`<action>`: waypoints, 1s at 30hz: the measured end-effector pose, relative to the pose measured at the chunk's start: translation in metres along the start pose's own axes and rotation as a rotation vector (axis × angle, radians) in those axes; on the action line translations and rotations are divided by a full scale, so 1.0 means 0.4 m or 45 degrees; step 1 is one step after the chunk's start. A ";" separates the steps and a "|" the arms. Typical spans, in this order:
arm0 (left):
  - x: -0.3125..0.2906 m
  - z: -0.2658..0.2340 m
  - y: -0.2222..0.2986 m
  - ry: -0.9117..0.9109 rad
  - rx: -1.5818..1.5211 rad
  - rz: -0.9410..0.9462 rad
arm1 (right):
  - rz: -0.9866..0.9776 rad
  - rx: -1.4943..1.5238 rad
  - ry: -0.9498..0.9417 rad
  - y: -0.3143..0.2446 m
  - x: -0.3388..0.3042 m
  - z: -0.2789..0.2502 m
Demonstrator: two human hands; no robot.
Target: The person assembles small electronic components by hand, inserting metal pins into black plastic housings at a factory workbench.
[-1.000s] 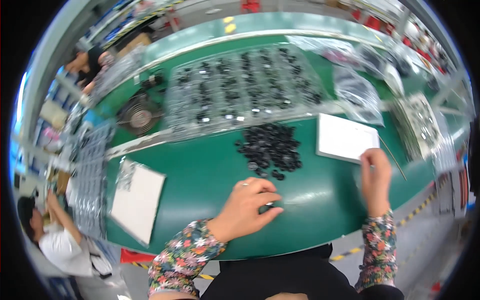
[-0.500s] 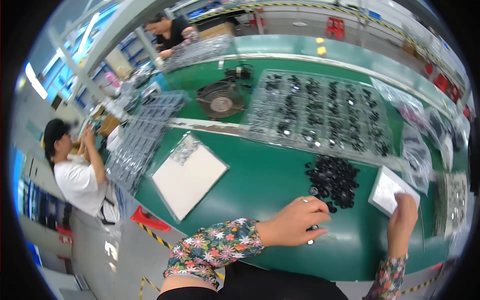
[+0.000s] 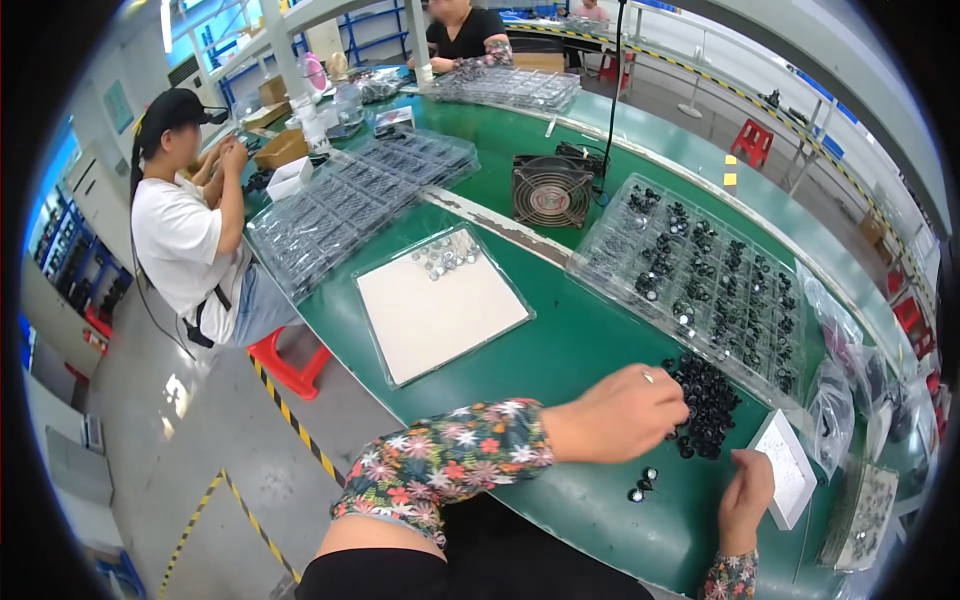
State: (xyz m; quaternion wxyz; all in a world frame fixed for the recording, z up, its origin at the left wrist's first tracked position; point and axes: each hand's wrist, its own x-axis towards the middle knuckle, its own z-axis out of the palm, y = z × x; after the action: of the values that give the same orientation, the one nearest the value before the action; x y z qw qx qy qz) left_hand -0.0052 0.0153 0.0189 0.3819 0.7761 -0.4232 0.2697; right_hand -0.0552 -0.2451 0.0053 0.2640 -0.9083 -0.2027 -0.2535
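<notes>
My left hand (image 3: 622, 412) is at the near left edge of a heap of small round black parts (image 3: 708, 402). Its fingers are bent and pressed together, and whatever they pinch is hidden. Several loose black parts with pale shiny tops (image 3: 643, 487) lie on the green tabletop just below this hand. My right hand (image 3: 745, 498) has its fingers curled together beside a shallow white box (image 3: 783, 472). What the right fingers hold, if anything, cannot be made out.
A clear compartment tray (image 3: 690, 285) of black parts lies beyond the heap. A pale square board (image 3: 440, 310) carries small clear pieces. Behind it stands a fan (image 3: 551, 191). Stacked trays (image 3: 360, 195) and a seated co-worker (image 3: 190, 220) are at left; plastic bags (image 3: 832, 405) lie right.
The view has swung to the left. My left hand has moved to the heap, and loose parts now show below it. My right hand has drawn back from over the white box to its near-left side.
</notes>
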 end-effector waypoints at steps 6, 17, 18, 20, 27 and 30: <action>-0.046 -0.275 -0.111 -0.421 0.824 -0.341 | -0.017 -0.007 0.005 0.004 -0.004 0.004; -0.123 -0.461 -0.333 -0.684 0.852 -0.622 | 0.009 0.012 -0.009 0.007 0.001 0.005; -0.125 -0.457 -0.337 -0.682 0.878 -0.650 | 0.000 0.009 -0.022 0.005 0.003 0.002; -0.152 -0.468 -0.354 -0.709 0.877 -0.660 | 0.012 0.011 -0.026 0.002 0.006 -0.001; -0.222 -0.496 -0.362 -0.677 0.832 -0.806 | 0.076 0.039 -0.007 0.014 0.007 0.004; -0.222 -0.511 -0.349 -0.676 0.838 -0.835 | 0.073 0.035 -0.028 0.013 0.008 0.005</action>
State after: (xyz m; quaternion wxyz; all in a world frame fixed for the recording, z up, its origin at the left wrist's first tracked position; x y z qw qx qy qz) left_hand 0.0517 0.2723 0.0170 0.0624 0.9879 -0.1334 0.0492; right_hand -0.0492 -0.2472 0.0038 0.2814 -0.9127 -0.1828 -0.2331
